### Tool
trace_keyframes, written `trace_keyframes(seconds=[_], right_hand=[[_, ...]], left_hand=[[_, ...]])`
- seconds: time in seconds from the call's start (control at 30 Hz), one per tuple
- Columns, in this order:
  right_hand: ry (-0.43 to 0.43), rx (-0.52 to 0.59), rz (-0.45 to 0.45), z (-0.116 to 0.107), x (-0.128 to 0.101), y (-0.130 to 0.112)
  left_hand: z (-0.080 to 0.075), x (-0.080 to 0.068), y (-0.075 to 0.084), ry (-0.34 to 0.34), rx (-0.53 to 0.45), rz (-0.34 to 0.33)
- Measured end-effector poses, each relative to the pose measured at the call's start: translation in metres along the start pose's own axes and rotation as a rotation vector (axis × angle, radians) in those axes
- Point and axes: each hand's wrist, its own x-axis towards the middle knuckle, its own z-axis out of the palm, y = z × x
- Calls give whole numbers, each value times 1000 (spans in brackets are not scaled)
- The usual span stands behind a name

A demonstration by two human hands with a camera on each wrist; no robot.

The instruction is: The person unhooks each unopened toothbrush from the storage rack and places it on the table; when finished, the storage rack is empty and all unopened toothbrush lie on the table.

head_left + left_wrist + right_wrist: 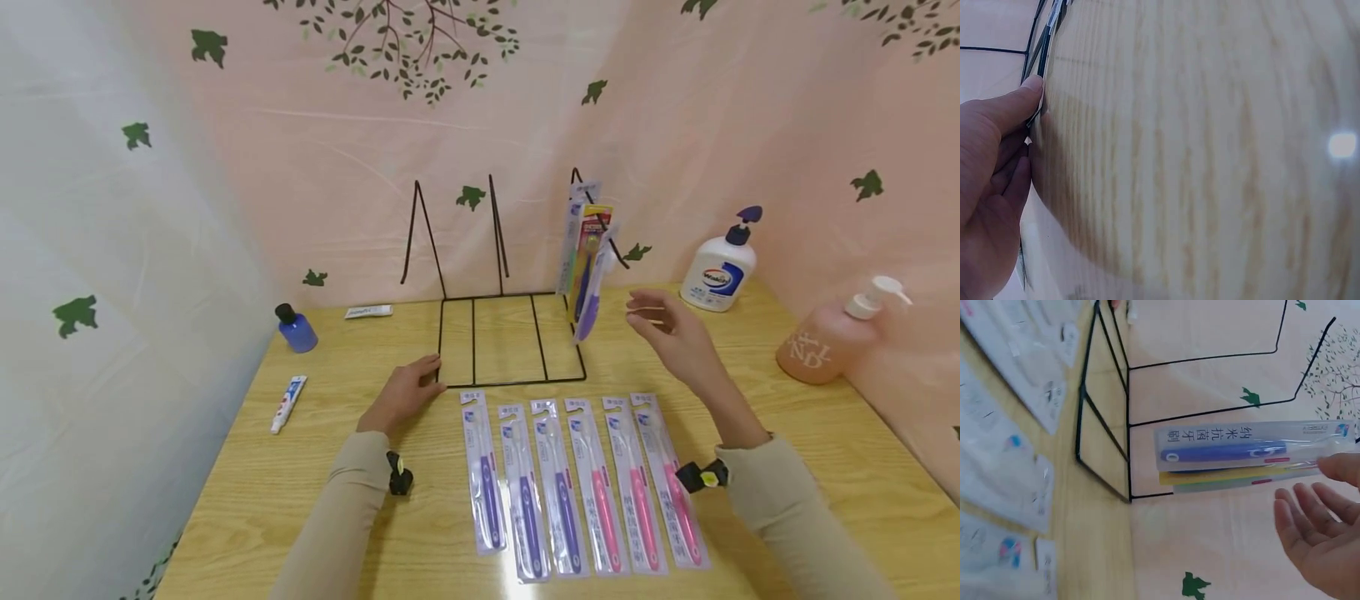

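A black wire rack (517,382) stands on the table, with three upright prongs at its back. My left hand (405,392) grips its front left corner, thumb above and fingers below in the left wrist view. From the right prong hang several packaged toothbrushes: a purple toothbrush pack (590,308) in front, a red-and-yellow pack (597,213) behind it, and a pale pack (565,262) at the back. Just right of them, my right hand (675,333) is raised with loosely bent fingers, holding nothing. Its thumb overlaps the purple pack's end in the right wrist view.
Purple toothbrush packs (525,492) and pink toothbrush packs (637,483) lie in a row before the rack. At left are a blue bottle (300,332) and toothpaste tubes (288,404); at right, a white pump bottle (716,275) and a pink pump bottle (821,346).
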Motion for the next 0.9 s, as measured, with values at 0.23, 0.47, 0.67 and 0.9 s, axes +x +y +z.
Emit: trace_keyframes(seconds=[0.23, 0.47, 0.67, 0.9], right_hand=[[27, 250, -72, 12, 41, -6], [39, 438, -135, 22, 54, -3], [5, 543, -178, 25, 46, -2], [-4, 446, -207, 16, 20, -5]], left_hand=[[-1, 0, -1, 3, 9, 13], [1, 1, -1, -4, 5, 8], [1, 0, 1, -4, 7, 8], [1, 0, 1, 4, -4, -12]])
